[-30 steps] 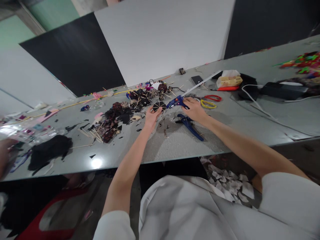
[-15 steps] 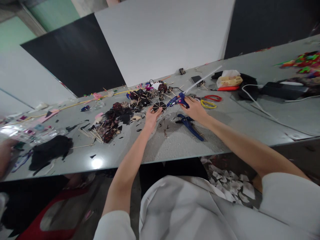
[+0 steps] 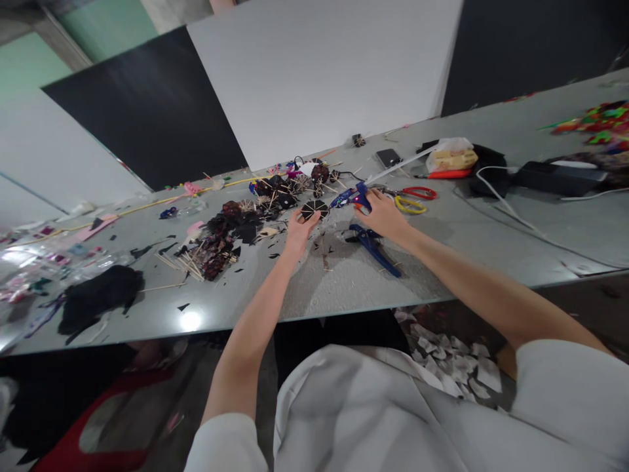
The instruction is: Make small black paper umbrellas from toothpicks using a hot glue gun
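Observation:
Between the fingers of my left hand (image 3: pixel 298 229) is a round black disc with pale sticks (image 3: pixel 314 210) spread out like spokes. My right hand (image 3: pixel 384 215) is wrapped round a blue glue gun (image 3: pixel 358 195), its red light lit and a long white glue stick (image 3: pixel 400 165) jutting from the back. The gun's nozzle points left, close beside the disc; whether they touch I cannot tell. Blue-handled pliers (image 3: pixel 374 250) lie on the table just below my right hand. Scissors with red and yellow handles (image 3: pixel 417 196) rest to its right.
Dark clumps and loose sticks (image 3: pixel 211 252) are heaped left of my hands on the grey table (image 3: pixel 275 288). A black cloth (image 3: pixel 101 298) lies further left. A phone (image 3: pixel 388 157), a bag of yellowish pieces (image 3: pixel 455 159) and a white cable (image 3: pixel 511 213) lie to the right.
The glue gun has shifted slightly right, away from the disc, and its glue stick has tipped lower. Another person's hand at the far left has gone out of view.

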Motion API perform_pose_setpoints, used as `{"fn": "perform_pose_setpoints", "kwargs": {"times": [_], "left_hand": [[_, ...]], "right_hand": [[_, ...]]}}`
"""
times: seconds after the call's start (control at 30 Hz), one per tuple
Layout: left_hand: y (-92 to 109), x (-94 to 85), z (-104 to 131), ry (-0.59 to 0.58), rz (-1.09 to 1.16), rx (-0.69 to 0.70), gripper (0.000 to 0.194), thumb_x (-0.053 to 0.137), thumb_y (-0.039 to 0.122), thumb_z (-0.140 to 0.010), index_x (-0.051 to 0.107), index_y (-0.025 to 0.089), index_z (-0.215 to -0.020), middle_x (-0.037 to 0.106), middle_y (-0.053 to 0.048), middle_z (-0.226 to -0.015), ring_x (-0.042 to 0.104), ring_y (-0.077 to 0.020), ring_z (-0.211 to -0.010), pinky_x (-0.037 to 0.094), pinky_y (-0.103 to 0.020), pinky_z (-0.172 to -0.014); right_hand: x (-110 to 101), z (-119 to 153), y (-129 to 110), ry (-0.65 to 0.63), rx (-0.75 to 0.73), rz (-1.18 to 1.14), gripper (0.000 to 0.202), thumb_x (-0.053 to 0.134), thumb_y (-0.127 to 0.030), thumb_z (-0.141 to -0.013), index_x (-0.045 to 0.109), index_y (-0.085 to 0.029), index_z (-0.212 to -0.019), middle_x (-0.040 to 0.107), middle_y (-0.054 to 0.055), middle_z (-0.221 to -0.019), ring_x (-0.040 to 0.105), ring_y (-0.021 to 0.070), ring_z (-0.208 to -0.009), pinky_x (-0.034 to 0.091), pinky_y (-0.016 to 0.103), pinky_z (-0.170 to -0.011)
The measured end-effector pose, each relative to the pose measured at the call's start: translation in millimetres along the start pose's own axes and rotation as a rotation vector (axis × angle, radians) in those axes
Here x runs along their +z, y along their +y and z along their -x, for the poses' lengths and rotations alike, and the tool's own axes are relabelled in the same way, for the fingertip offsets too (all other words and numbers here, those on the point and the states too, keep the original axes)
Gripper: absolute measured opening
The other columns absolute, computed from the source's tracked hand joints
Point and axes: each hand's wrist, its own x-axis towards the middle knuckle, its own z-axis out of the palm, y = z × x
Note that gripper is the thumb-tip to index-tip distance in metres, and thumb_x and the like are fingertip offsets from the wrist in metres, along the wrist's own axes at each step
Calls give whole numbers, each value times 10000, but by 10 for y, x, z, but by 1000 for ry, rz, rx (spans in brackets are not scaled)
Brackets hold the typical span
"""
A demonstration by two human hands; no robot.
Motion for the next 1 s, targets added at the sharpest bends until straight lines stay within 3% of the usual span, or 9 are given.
{"fn": "perform_pose_setpoints", "kwargs": {"times": [0.23, 0.53, 0.77, 1.0], "left_hand": [[10, 24, 14, 50, 59, -37, 841, 896, 113, -788, 503, 330, -1498, 712, -68, -1331, 611, -265, -1402, 491, -459, -1222], [38, 16, 38, 24, 12, -22, 770, 877, 123, -808, 532, 303, -1472, 680, -101, -1397, 607, -279, -1406, 500, -466, -1211], [7, 0, 18, 27, 57, -28, 829, 899, 133, -786, 512, 327, -1493, 688, -94, -1404, 596, -269, -1419, 477, -495, -1225], [-12, 1, -3, 17, -8, 33, 606, 867, 126, -818, 608, 248, -1352, 723, -92, -1309, 638, -253, -1369, 497, -448, -1212]], "right_hand": [[-7, 6, 1, -48, -9, -39, 497, 548, -323, -967, 569, -162, -1437, 653, 204, -1375, 632, 395, -1274, 535, 569, -1060], [-3, 10, -8, -47, -37, -33, 501, 530, -294, -966, 559, -139, -1441, 651, 219, -1387, 601, 382, -1332, 540, 554, -1069], [12, 16, 11, -53, -41, -41, 477, 529, -279, -962, 569, -167, -1424, 661, 193, -1377, 618, 375, -1305, 544, 553, -1062], [11, 16, 6, -87, -53, -37, 438, 523, -267, -967, 595, -161, -1386, 670, 195, -1357, 603, 378, -1319, 536, 546, -1075]]}}
